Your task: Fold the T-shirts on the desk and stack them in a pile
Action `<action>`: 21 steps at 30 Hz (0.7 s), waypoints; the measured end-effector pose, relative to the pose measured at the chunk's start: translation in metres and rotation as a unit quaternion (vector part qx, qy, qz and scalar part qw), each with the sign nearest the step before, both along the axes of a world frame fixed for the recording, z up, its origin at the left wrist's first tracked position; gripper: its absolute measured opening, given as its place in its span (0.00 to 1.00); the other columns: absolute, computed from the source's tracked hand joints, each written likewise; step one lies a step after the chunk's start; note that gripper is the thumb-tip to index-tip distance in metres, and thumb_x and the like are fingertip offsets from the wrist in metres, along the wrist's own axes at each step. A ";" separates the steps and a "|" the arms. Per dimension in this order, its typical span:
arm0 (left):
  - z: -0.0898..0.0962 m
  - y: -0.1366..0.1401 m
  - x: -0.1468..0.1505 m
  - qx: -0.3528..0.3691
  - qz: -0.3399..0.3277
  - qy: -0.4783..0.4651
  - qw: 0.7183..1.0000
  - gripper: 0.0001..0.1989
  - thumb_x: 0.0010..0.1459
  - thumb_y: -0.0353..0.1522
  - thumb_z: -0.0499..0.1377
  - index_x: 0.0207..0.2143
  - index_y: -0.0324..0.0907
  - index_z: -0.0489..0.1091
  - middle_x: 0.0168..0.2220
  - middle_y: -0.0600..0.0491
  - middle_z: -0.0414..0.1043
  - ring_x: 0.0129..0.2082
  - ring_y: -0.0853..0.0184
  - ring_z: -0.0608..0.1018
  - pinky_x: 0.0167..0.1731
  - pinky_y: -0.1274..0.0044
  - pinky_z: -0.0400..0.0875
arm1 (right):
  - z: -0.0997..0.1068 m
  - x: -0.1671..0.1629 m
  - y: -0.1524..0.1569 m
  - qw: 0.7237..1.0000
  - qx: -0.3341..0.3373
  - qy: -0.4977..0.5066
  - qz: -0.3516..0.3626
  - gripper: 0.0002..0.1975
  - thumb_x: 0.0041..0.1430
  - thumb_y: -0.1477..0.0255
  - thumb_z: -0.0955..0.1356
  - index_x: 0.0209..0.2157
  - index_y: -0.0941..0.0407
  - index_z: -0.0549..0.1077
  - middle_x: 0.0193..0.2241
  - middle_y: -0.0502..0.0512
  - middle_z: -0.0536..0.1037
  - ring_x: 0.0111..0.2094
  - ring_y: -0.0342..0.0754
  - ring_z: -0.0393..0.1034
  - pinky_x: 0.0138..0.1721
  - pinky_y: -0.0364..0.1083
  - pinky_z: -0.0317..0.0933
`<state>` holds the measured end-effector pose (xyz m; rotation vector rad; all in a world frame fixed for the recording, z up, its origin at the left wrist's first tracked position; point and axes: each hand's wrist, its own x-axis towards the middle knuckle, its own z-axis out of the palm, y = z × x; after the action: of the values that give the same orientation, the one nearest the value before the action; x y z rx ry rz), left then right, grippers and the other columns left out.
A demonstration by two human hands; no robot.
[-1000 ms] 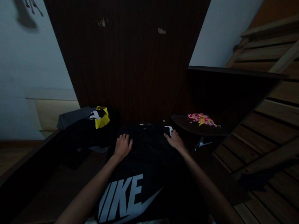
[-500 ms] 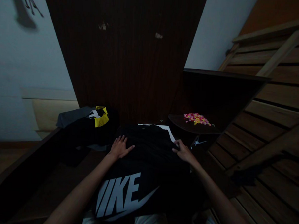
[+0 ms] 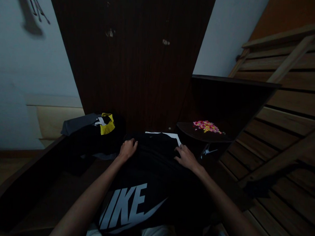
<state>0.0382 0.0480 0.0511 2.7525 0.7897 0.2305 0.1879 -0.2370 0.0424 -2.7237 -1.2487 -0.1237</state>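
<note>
A black T-shirt (image 3: 155, 170) with large white NIKE lettering and a swoosh lies spread out in front of me, its collar at the far end. My left hand (image 3: 128, 149) is on the shirt's upper left edge, fingers curled into the cloth. On the upper right edge, my right hand (image 3: 186, 157) has its fingers bent and closed on the fabric, thumb toward the middle. Under the shirt's far end, a white sheet or board (image 3: 177, 139) sticks out. Dark cloth and low light hide the exact fingertip contact.
Left of the shirt lies a heap of dark clothes with a grey piece (image 3: 80, 123) and a yellow patch (image 3: 107, 125). At right, a small dark shelf (image 3: 185, 129) bears many pink and yellow bits (image 3: 207, 126). Wooden slats (image 3: 290, 120) stand further right.
My left hand has gone from lying flat and spread to curled fingers, slightly further up the shirt's edge. My right hand has shifted a little left and inward.
</note>
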 end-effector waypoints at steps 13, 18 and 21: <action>-0.014 0.041 0.015 0.100 -0.080 -0.012 0.992 0.20 0.65 0.34 0.47 0.52 0.33 0.69 0.55 0.39 0.69 0.56 0.57 0.70 0.55 0.72 0.63 | 0.011 0.061 0.048 0.982 0.151 0.077 0.085 0.17 0.57 0.80 0.62 0.46 0.56 0.76 0.47 0.58 0.77 0.48 0.49 0.71 0.53 0.49 0.60; -0.031 0.049 0.017 0.107 -0.086 0.045 0.990 0.28 0.66 0.42 0.45 0.61 0.36 0.61 0.64 0.40 0.59 0.63 0.52 0.63 0.57 0.64 0.61 | 0.007 0.076 0.081 0.996 -0.038 0.083 -0.022 0.17 0.62 0.72 0.63 0.51 0.53 0.73 0.55 0.59 0.72 0.54 0.53 0.68 0.52 0.48 0.61; -0.040 0.056 0.007 0.118 -0.078 0.059 0.988 0.30 0.66 0.44 0.43 0.64 0.39 0.58 0.66 0.42 0.55 0.65 0.51 0.59 0.59 0.61 0.58 | 0.011 0.083 0.085 0.989 -0.097 0.093 -0.057 0.15 0.59 0.66 0.67 0.47 0.54 0.75 0.51 0.61 0.75 0.50 0.57 0.71 0.47 0.51 0.64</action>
<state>0.0455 0.1041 0.0106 3.0585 0.6033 0.1394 0.2713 -0.1520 0.0531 -2.8888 -1.1058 0.2470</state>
